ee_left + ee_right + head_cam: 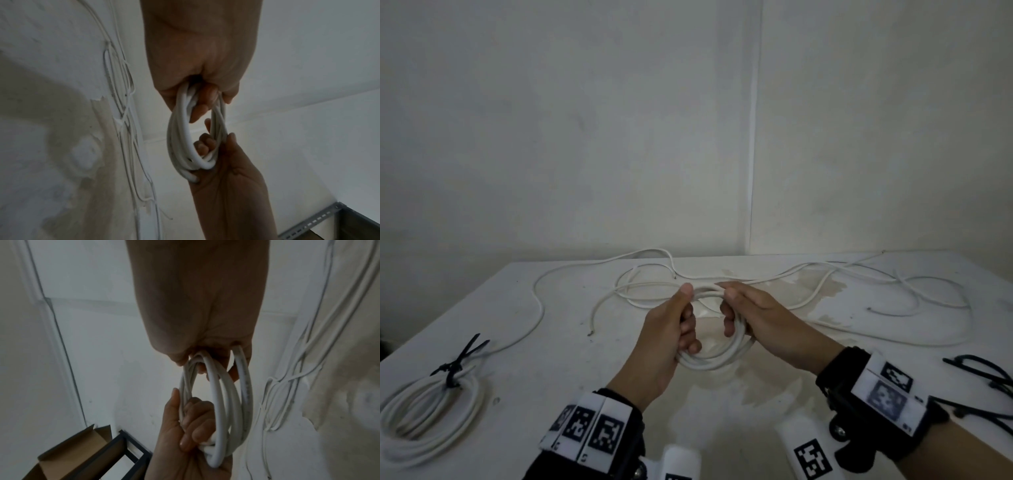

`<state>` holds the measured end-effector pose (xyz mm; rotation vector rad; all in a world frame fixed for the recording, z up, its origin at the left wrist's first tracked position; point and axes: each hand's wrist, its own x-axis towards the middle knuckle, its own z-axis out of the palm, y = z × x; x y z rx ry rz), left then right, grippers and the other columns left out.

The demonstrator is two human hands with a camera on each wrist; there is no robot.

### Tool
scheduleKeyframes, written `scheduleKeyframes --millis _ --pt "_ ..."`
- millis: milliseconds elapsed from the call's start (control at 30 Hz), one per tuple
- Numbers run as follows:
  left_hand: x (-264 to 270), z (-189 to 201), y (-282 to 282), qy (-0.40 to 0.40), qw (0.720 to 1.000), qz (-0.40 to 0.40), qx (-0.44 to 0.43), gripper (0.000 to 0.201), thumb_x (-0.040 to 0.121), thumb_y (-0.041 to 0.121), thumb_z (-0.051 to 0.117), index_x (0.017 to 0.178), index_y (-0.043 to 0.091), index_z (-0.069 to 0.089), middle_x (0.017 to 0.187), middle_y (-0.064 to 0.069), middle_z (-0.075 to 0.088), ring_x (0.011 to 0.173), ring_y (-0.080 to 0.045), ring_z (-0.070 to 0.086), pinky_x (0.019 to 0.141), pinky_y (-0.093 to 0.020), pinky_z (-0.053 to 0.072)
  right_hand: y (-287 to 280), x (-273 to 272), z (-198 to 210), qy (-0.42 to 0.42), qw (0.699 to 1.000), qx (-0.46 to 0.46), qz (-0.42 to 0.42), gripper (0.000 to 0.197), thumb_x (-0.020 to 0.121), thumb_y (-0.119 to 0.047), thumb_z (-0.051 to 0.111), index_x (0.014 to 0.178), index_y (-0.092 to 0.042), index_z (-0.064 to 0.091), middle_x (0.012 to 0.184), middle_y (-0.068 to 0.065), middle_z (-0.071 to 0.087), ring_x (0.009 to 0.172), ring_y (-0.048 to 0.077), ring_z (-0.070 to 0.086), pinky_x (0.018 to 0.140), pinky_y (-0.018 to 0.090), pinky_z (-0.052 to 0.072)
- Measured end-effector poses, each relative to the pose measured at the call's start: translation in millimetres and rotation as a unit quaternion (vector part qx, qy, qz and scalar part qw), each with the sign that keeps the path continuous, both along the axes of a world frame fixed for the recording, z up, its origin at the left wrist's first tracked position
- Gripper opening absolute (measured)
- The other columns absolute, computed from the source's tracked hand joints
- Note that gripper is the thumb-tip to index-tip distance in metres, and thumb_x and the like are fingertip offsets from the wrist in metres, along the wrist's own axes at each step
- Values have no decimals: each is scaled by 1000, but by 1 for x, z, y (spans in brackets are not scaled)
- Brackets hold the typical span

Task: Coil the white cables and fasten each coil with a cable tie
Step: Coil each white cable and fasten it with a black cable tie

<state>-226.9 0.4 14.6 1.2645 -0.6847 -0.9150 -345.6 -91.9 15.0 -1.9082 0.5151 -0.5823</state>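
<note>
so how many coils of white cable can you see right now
2. One tied coil lies on the table's near left, fastened with a black cable tie. One untied coil is held between the left hand and right hand.

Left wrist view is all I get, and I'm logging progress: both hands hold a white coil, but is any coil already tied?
Observer: Yes. On the head view a finished coil lies at the table's near left, fastened with a black cable tie.
Operator: Are spare ties within reach?
Observer: Some black ties lie at the table's right edge, beside the right hand's wrist.
Operator: Is the held coil tied yet?
Observer: No tie shows on the held coil; the left hand and right hand grip its opposite sides.
Operator: Anything off the table?
Observer: The right wrist view shows an open cardboard box by a dark metal frame.
</note>
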Motion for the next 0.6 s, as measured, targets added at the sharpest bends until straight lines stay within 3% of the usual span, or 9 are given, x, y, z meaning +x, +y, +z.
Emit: scheduleKeyframes --millis 133,233,400,500,600 --pt "8 -1 3 -39 997 -70 23 38 97 32 40 68 9 51 51 1 46 40 -10 43 55 -27 47 -1 -2 4 8 999 -41 10 22 100 -24 30 102 -28 51 73 -3 44 63 7 48 59 16 36" --pt "13 2 5 -81 990 -95 62 39 98 28 36 77 4 58 57 -2 52 46 -12 53 65 -34 50 -2 -5 5 40 997 -67 19 21 99 -27 30 106 -27 50 74 0 44 65 10 45 60 23 37" --pt "-3 -1 -2 -53 996 -61 44 39 97 32 39 66 10 47 47 5 33 40 -9 33 48 -23 38 -3 -8 10 53 995 -82 22 32 99 -27 30 117 -13 53 74 0 43 66 12 44 61 26 37" --pt "-13 -2 -6 -28 999 -36 15 38 95 35 44 63 15 40 46 9 28 38 -5 25 40 -17 32 -5 -10 11 48 994 -95 15 34 99 -28 30 120 -15 54 74 3 46 70 17 44 63 29 36" --pt "-18 -5 -11 -27 1000 -8 7 38 95 34 44 63 15 38 45 9 27 37 -6 24 39 -17 29 -5 -12 11 33 996 -86 9 34 99 -27 31 122 -15 52 73 -3 46 67 9 46 67 22 38"
